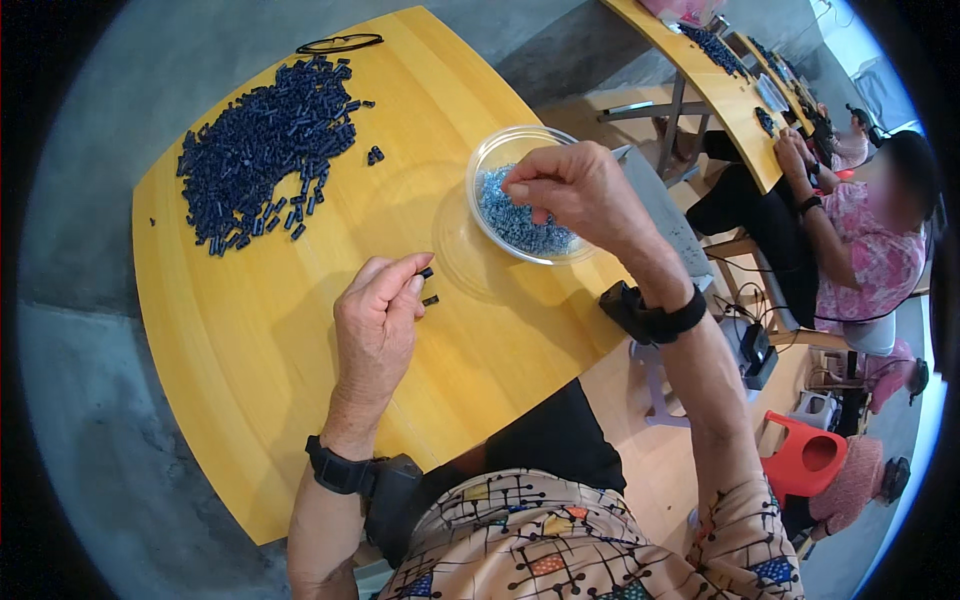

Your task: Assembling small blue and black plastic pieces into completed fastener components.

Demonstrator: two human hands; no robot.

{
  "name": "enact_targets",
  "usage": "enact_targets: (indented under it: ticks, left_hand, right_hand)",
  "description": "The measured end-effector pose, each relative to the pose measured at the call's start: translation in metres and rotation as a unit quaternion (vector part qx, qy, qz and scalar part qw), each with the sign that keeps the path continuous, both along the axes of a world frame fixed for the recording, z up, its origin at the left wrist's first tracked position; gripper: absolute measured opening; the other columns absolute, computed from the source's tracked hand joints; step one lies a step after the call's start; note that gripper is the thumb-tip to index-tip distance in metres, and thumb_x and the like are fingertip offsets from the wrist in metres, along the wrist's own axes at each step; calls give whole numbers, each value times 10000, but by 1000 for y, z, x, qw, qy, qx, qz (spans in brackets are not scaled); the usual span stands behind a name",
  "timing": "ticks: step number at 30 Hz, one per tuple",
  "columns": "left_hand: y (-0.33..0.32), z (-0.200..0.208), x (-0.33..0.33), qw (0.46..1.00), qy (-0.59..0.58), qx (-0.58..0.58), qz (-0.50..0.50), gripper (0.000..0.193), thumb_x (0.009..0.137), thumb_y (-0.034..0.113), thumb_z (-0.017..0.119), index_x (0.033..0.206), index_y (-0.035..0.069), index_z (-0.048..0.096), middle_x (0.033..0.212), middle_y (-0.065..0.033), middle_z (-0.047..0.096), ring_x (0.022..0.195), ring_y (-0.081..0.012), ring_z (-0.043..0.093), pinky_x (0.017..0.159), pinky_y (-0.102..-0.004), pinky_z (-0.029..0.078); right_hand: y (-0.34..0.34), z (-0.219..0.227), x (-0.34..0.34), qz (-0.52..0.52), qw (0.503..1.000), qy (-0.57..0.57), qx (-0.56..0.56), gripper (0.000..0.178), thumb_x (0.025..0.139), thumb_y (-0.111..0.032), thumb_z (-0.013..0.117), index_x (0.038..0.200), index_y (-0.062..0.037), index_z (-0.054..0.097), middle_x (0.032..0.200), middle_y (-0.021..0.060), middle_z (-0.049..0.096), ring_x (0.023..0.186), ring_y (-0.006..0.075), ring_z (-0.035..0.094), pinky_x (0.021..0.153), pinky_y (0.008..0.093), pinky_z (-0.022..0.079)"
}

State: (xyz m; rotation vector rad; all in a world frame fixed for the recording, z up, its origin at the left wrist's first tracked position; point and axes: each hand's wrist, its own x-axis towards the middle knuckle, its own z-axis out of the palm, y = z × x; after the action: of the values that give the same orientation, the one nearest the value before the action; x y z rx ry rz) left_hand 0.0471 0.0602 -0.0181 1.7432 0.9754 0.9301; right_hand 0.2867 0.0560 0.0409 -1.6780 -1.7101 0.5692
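Note:
My left hand [378, 305] is closed in a pinch on a small dark cylindrical piece [426, 272], held just above the yellow table. Beside its fingertips lies another dark piece [431, 300]. My right hand [572, 190] hovers over a clear round plastic bowl [482, 150], thumb and forefinger pressed together; whatever they may hold is too small to make out. Inside the bowl sit many tiny pale-blue, shiny parts [520, 225]. A big heap of dark blue cylindrical pieces [265, 140] spreads over the table's far left.
A pair of black-framed glasses [340, 43] rests at the far edge of the table [440, 80]. A few loose pieces [375, 155] lie right of the heap. At right, another person [870, 240] sits at a second table [690, 65]; a red chair [800, 455] stands lower right.

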Motion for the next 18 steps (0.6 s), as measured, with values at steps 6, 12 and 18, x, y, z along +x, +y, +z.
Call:
enact_targets:
  ticks: [6, 12, 18]
  left_hand:
    - [-1, 8, 2, 1000, -13, -25, 7, 156, 889, 7, 522, 976, -3, 651, 799, -45, 561, 598, -88, 544, 483, -210, 432]
    - [-3, 6, 2, 999, -23, -36, 7, 138, 908, 37, 524, 961, -2, 645, 819, -37, 566, 604, -81, 541, 469, -200, 420]
    - [-2, 5, -2, 998, -34, -58, -1, 142, 908, 26, 513, 975, -19, 630, 819, -21, 524, 640, -62, 513, 481, -172, 409]
  right_hand:
    - [-18, 29, -5, -24, 910, 404, -95, 128, 869, -101, 610, 916, -7, 682, 726, 25, 663, 582, 55, 590, 530, 181, 458]
    - [-24, 12, -2, -35, 871, 477, -113, 167, 914, -132, 561, 962, -5, 658, 785, 43, 668, 615, 59, 596, 562, 178, 475]
    - [-18, 12, 0, -22, 840, 527, -122, 153, 940, -117, 514, 963, -18, 628, 830, 53, 663, 660, 74, 614, 583, 192, 492]
